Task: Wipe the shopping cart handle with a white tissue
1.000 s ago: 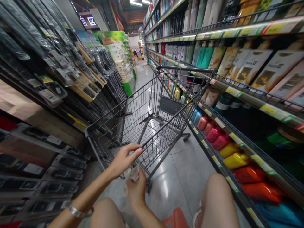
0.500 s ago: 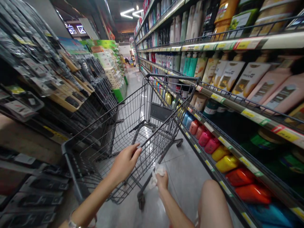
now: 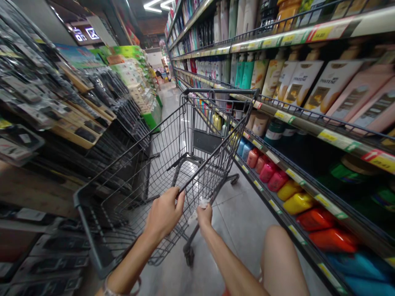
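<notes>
A dark grey wire shopping cart (image 3: pixel 207 142) stands in front of me at a slant. My left hand (image 3: pixel 164 213) is closed around the top rail of its near side. Lower and to the right, my right hand (image 3: pixel 205 216) is closed on a crumpled white wipe (image 3: pixel 194 218), which lies against the lower side frame of the cart. Part of the wipe is hidden by the fingers. Below that hand, a caster wheel (image 3: pixel 189 255) rests on the floor. No goods show inside the basket.
Shelves on the right hold pump bottles (image 3: pixel 304 84) and colourful bottles (image 3: pixel 299 202) low down. To the left are racks of packaged goods (image 3: pixel 83 119). A green display (image 3: pixel 151 119) stands farther along the aisle. My bare knee (image 3: pixel 282 259) is at the lower right.
My left hand has closed on the cart's top rail, where its fingers were looser before. My right hand with the wipe has moved slightly up and left. The view has shifted a little.
</notes>
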`<state>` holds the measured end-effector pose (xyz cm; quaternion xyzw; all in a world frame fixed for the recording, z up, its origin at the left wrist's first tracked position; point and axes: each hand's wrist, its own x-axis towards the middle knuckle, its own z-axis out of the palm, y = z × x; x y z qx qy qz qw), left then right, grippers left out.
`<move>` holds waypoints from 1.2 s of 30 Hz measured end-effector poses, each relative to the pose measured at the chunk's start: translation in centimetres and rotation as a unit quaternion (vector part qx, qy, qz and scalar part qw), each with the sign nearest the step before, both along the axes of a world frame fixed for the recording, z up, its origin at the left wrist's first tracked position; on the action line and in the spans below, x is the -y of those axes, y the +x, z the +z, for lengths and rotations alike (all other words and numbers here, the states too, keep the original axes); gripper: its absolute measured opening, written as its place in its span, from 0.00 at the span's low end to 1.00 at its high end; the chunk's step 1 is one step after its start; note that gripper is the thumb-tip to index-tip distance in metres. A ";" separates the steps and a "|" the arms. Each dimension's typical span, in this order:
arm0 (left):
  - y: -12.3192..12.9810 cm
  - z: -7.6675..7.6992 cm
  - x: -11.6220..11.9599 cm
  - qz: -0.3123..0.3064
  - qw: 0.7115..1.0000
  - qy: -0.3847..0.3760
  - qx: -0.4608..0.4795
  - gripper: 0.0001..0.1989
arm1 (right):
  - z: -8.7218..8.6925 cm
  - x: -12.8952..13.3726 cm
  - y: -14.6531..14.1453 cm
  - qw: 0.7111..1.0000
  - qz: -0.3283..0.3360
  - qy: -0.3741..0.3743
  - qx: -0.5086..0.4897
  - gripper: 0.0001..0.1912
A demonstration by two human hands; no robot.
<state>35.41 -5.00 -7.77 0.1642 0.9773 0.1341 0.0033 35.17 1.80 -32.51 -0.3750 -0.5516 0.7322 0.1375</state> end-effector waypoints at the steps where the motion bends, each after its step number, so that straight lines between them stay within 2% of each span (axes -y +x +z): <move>1: 0.0 0.0 0.0 0.002 1.000 0.002 0.000 0.14 | 0.4 -0.1 0.2 1.000 0.001 -0.020 -0.008 0.07; 4: 0.2 0.0 0.1 0.006 1.000 0.006 0.001 0.14 | 1.7 -1.1 1.2 0.998 0.007 -0.061 -0.029 0.10; 7: 0.5 -0.1 0.2 0.003 1.000 0.006 0.004 0.13 | 3.1 -3.5 1.8 0.995 -0.025 -0.056 -0.076 0.15; 10: 0.9 0.0 0.2 0.004 1.000 -0.002 0.003 0.13 | 5.1 -6.4 1.4 0.994 -0.062 0.010 -0.088 0.16; 13: 1.1 0.1 0.1 0.010 1.000 -0.010 0.005 0.13 | 8.0 -8.0 0.1 0.985 -0.086 0.105 -0.109 0.15; 16: 1.2 0.2 0.1 0.014 1.000 -0.013 0.007 0.14 | 10.9 -7.7 -1.0 0.958 -0.101 0.189 -0.191 0.18; 19: 1.3 0.2 0.2 0.010 1.000 -0.012 -0.001 0.13 | 12.4 -6.4 -1.2 0.936 -0.049 0.238 -0.254 0.16; 21: 1.3 0.2 0.2 0.007 1.000 -0.016 -0.005 0.13 | 12.1 -5.5 -1.1 0.935 -0.031 0.255 -0.244 0.15; 25: 1.4 0.3 0.2 0.008 0.999 -0.031 -0.002 0.12 | 10.0 -4.6 -0.7 0.934 -0.045 0.296 -0.195 0.13; 28: 1.5 0.4 0.1 0.008 0.999 -0.033 -0.005 0.13 | 8.5 -4.7 -0.5 0.915 -0.044 0.342 -0.208 0.10; 32: 1.5 0.4 0.0 0.012 0.999 -0.035 -0.010 0.13 | 7.7 -5.3 -0.1 0.894 -0.014 0.382 -0.232 0.12; 36: 1.5 0.4 0.1 0.016 0.999 -0.033 -0.022 0.14 | 7.0 -6.0 0.3 0.893 0.012 0.379 -0.241 0.11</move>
